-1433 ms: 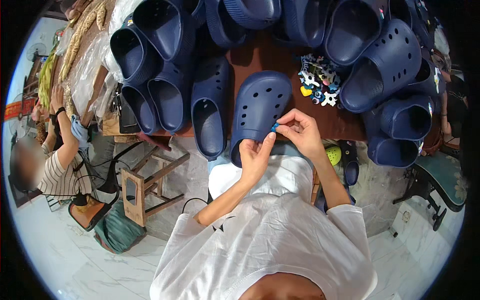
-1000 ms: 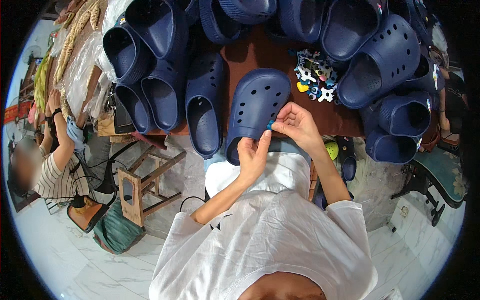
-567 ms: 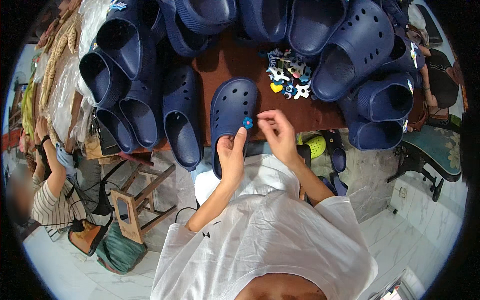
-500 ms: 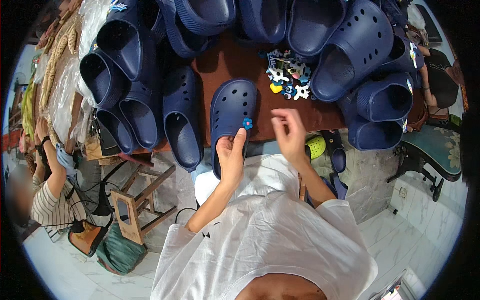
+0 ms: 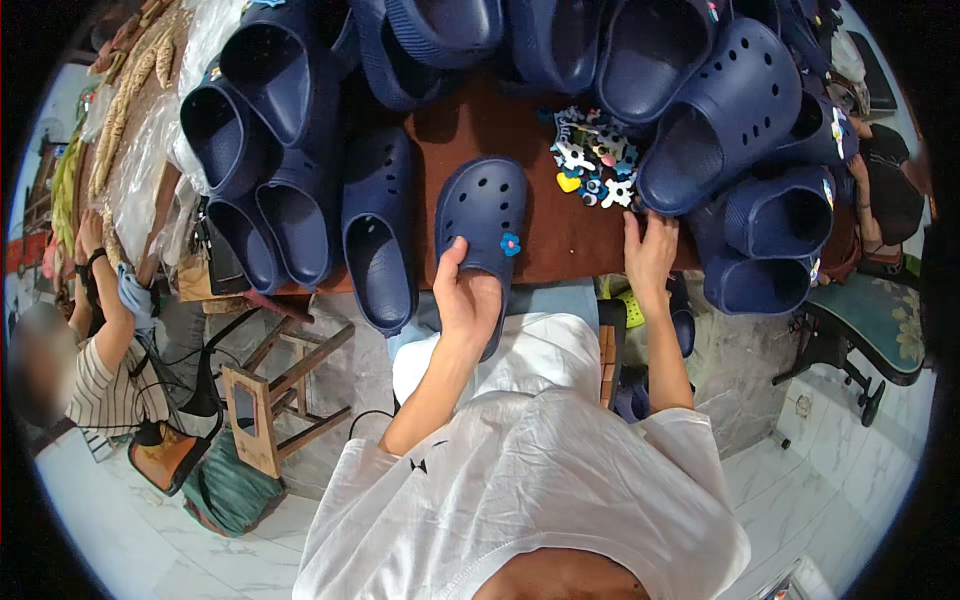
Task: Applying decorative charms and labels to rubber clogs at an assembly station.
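A navy clog point(image 5: 482, 205) lies on the brown tabletop in front of me, toe pointing away. My left hand point(image 5: 468, 300) grips it by its opening, fingers inside and thumb on the upper's edge. A blue flower charm point(image 5: 511, 244) sits in a hole on the right side of that upper. My right hand point(image 5: 651, 250) reaches over the table's near edge, thumb and fingers apart, just below a pile of shoe charms point(image 5: 597, 160). Its fingertips are at the lower end of a large navy clog point(image 5: 722, 115); whether they touch it I cannot tell.
Another navy clog point(image 5: 378, 230) lies left of the held one. Stacked navy clogs point(image 5: 292, 225) line the left, back and right of the brown table point(image 5: 455, 125). A wooden stool point(image 5: 255, 420) stands at lower left. A person point(image 5: 110, 370) works at far left.
My right hand has moved right, from near the held clog to beside the charm pile. My left thumb has slid off the flower charm to the opening's edge; the clog stays held.
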Tool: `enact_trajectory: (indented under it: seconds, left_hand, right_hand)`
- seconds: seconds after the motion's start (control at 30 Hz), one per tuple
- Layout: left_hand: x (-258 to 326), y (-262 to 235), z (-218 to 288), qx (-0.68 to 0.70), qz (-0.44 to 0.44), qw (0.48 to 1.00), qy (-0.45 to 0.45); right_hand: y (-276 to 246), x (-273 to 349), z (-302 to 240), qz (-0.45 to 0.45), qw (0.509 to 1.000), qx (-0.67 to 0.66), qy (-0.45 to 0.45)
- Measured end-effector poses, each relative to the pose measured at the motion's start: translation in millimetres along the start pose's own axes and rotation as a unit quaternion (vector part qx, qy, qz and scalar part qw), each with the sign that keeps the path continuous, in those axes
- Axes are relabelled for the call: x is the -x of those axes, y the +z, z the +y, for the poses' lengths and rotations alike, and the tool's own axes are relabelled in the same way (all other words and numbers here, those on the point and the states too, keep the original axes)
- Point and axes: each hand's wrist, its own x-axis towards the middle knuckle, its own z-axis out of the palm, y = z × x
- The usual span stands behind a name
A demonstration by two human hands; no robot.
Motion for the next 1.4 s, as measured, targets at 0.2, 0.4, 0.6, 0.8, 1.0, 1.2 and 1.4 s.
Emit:
enact_trajectory:
  seconds: [0.2, 0.4, 0.6, 0.8, 1.0, 1.2, 1.4]
  left_hand:
    - [2.7, -0.8, 0.2, 0.015, 0.010, 0.999, -0.039]
    - [19.5, -8.4, 0.9, -0.012, 0.027, 0.999, -0.030]
    - [18.9, -10.5, 3.1, -0.016, 0.014, 0.999, -0.031]
    - [7.2, -14.2, -2.3, -0.009, -0.019, 0.999, -0.039]
    - [-0.8, -19.8, 2.4, -0.010, -0.048, 0.997, -0.051]
    - [9.1, -24.8, -5.3, -0.050, -0.038, 0.997, -0.045]
    - [14.4, -26.0, -0.7, -0.071, -0.027, 0.997, -0.027]
  right_hand:
    - [-1.6, 2.0, 3.9, -0.027, 0.999, -0.032, 0.031]
    - [-20.8, 13.0, -26.3, -0.117, 0.979, -0.150, 0.071]
    - [-21.3, 12.0, -38.6, -0.153, 0.975, -0.139, 0.085]
    - [-14.8, 20.3, -30.7, -0.091, 0.980, -0.159, 0.075]
    - [-18.9, 24.4, -45.7, -0.052, 0.984, -0.153, 0.072]
    - [-4.2, 27.8, -48.2, -0.035, 0.991, -0.087, 0.100]
    - [-18.3, 23.9, -65.3, -0.047, 0.974, -0.163, 0.152]
